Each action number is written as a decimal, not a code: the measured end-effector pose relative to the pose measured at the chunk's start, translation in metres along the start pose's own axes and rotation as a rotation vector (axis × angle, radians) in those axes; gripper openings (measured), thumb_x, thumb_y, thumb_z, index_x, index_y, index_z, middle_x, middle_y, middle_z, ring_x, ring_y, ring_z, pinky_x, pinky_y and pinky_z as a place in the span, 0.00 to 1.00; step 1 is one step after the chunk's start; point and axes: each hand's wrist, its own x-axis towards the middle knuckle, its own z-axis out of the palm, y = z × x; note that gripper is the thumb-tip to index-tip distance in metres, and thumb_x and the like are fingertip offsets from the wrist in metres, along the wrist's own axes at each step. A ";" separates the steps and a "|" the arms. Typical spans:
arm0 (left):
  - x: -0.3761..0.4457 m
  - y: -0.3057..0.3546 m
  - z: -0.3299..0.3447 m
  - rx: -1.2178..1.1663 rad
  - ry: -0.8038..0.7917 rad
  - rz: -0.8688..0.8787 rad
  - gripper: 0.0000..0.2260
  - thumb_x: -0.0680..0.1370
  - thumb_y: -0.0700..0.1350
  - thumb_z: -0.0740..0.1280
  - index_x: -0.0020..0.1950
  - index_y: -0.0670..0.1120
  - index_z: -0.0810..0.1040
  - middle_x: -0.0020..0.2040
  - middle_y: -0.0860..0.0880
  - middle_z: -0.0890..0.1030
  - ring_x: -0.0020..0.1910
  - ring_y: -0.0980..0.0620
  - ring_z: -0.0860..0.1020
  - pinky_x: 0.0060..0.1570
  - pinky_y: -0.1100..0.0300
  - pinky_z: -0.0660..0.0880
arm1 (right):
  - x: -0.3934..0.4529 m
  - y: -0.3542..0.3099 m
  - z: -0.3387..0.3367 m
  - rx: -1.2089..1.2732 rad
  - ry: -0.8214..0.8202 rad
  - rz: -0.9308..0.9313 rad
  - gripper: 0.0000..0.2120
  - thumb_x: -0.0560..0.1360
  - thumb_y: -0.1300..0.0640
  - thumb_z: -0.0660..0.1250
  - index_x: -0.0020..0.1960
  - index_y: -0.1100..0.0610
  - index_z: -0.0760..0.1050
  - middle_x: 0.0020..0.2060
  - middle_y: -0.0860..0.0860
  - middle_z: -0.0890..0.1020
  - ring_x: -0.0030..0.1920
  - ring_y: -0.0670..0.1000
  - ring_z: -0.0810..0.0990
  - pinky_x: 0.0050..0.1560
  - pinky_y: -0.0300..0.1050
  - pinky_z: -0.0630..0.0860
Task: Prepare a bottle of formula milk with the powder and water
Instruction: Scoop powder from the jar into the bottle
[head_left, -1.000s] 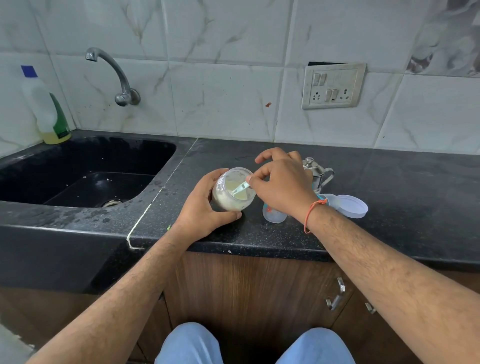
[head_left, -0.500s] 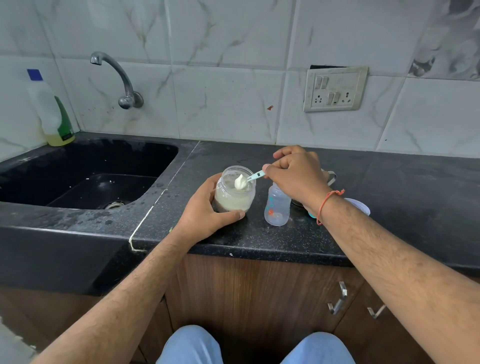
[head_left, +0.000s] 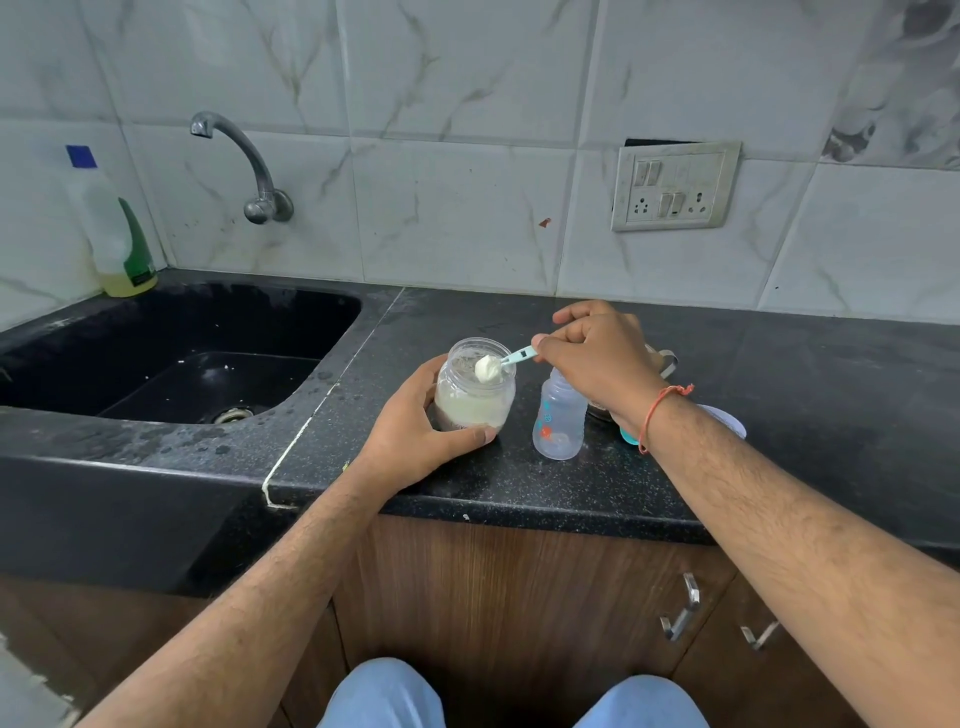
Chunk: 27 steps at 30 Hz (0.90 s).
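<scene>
Now the left hand (head_left: 415, 431) wraps its fingers around the open powder jar (head_left: 474, 389) standing on the black counter (head_left: 779, 374). Just right of the jar stands the uncapped baby bottle (head_left: 558, 415), while the right hand (head_left: 597, 358) pinches a small blue scoop (head_left: 511, 358), heaped with white powder, over the jar's mouth.

A second ago the powder jar (head_left: 474, 387) was tipped toward the person, with the scoop (head_left: 501, 362) dug down inside it; now the jar stands upright on the counter. The right hand (head_left: 597, 358) has drawn the scoop up, and it sits heaped with powder (head_left: 487, 368) at the jar's mouth. That hand has moved off toward 2 o'clock, uncovering the baby bottle (head_left: 559, 415), which shows almost whole at the jar's 3 o'clock.
</scene>
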 end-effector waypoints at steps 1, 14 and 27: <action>0.000 0.000 0.000 -0.001 0.001 -0.003 0.42 0.69 0.49 0.88 0.76 0.64 0.70 0.70 0.65 0.81 0.71 0.65 0.78 0.74 0.60 0.73 | 0.000 0.000 0.000 0.007 -0.002 -0.002 0.11 0.74 0.41 0.73 0.38 0.45 0.89 0.57 0.36 0.79 0.66 0.49 0.70 0.71 0.60 0.67; 0.003 -0.002 0.000 -0.022 0.038 -0.075 0.39 0.71 0.50 0.86 0.77 0.62 0.71 0.66 0.65 0.83 0.66 0.66 0.81 0.69 0.60 0.77 | 0.003 -0.009 -0.006 0.360 -0.101 0.130 0.08 0.78 0.52 0.74 0.42 0.53 0.88 0.55 0.42 0.80 0.60 0.48 0.79 0.59 0.47 0.74; 0.004 0.006 0.002 0.104 0.273 -0.145 0.50 0.74 0.50 0.84 0.89 0.51 0.57 0.86 0.53 0.64 0.84 0.53 0.64 0.83 0.51 0.63 | 0.000 0.013 -0.055 0.457 -0.045 0.261 0.09 0.78 0.52 0.74 0.39 0.52 0.87 0.49 0.54 0.89 0.52 0.51 0.80 0.53 0.48 0.74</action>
